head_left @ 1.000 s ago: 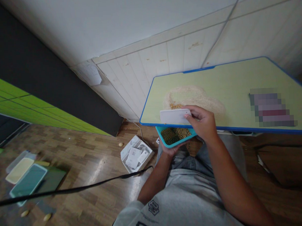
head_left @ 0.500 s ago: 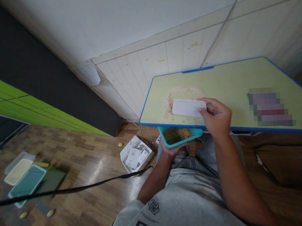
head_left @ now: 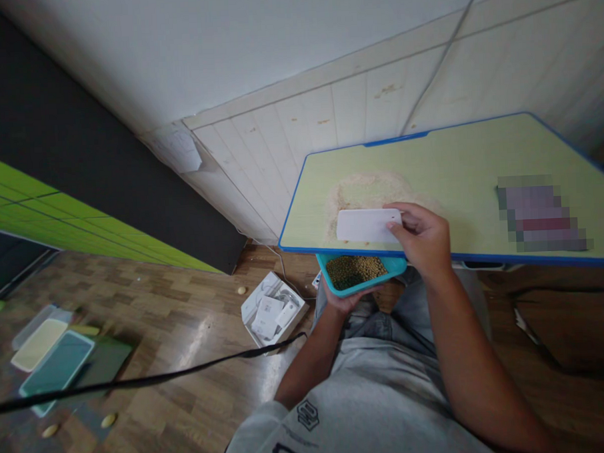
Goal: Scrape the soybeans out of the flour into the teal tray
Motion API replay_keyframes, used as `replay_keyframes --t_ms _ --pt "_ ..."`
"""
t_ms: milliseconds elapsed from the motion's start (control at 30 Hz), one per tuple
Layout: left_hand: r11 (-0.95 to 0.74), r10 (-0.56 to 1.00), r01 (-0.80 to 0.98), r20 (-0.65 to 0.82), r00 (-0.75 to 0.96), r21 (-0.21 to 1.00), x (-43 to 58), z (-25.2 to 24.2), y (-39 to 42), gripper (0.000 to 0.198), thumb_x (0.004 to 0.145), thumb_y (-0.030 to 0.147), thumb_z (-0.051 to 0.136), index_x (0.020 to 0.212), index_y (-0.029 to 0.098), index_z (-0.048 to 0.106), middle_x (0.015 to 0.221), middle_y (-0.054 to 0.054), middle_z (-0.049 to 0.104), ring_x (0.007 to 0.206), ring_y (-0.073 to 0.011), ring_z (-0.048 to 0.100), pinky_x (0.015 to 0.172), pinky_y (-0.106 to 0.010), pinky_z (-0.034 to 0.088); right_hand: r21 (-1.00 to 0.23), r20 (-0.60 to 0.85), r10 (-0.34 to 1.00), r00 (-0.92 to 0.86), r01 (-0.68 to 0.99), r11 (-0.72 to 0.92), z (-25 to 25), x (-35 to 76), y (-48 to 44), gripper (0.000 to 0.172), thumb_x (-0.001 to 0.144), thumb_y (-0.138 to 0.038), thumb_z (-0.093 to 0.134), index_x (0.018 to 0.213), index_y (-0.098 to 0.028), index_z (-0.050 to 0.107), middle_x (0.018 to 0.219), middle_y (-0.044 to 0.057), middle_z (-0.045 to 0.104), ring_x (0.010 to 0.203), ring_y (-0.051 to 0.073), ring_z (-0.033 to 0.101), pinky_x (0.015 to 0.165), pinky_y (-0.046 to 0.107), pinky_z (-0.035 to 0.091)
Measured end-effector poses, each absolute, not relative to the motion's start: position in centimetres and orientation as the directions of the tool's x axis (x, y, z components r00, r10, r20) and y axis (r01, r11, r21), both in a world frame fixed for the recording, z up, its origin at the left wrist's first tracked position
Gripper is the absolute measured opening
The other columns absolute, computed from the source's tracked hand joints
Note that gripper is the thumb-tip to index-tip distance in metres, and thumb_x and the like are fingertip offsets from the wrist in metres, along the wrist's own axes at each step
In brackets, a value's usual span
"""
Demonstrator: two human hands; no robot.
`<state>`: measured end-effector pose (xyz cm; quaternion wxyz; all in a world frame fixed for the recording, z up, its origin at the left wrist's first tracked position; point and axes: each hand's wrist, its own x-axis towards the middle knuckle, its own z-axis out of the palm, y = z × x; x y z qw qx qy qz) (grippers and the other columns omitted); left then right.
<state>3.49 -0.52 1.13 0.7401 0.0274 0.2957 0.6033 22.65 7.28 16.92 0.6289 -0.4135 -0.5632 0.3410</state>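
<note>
My right hand [head_left: 422,236] pinches one end of a flat white plastic scraper [head_left: 365,226], held low over the table [head_left: 459,166] near its front edge. Behind the scraper lies a patch of pale, fine grains [head_left: 368,187]. A few small yellowish bits [head_left: 347,242] show at the scraper's lower edge. Under the table's front edge, my left hand [head_left: 342,299] grips a turquoise tray [head_left: 357,291] from below. Green and golden-brown beans or grains [head_left: 358,267] fill the tray; its far side is hidden by the table.
A blurred-out flat item [head_left: 542,216] lies on the table's right side. An open white box [head_left: 273,314] with papers sits on the floor. Stacked plastic containers [head_left: 58,364] stand at the left. A black strap [head_left: 153,378] crosses the view. The panelled wall [head_left: 278,147] borders the table.
My right hand has drawn the scraper toward the table's front edge and slightly left. Yellowish bits that showed beside it are now mostly hidden or shifted. My left hand and the tray have barely moved.
</note>
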Motion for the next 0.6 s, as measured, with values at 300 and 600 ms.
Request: replay_keyframes --t_ms 300,600 --pt "0.259 0.91 -0.878 -0.407 0.082 0.402 3.58 1.01 -0.54 0.091 0.11 0.085 0.06 0.177 0.028 0.082 0.192 -0.021 0.073 0.182 -0.0673 0.058 0.142 -0.104 0.045 -0.916 0.394 0.914 0.091 -0.039 0.399 16.97 22.64 7.18 0.036 0.084 -0.038 0.091 0.116 -0.024 0.099 0.102 0.009 0.099 0.092 0.031 0.096 0.077 0.037 0.075" --pt "0.273 0.9 -0.876 -0.426 0.087 0.397 3.62 1.56 -0.66 0.096 0.11 0.087 0.059 0.185 0.031 0.075 0.201 -0.019 0.065 0.184 -0.0662 0.058 0.14 -0.102 0.049 -0.918 0.385 0.917 0.106 -0.056 0.392 16.89 22.68 7.14 0.036 0.083 -0.036 0.092 0.116 -0.026 0.098 0.101 0.007 0.099 0.087 0.029 0.094 0.072 0.036 0.073"
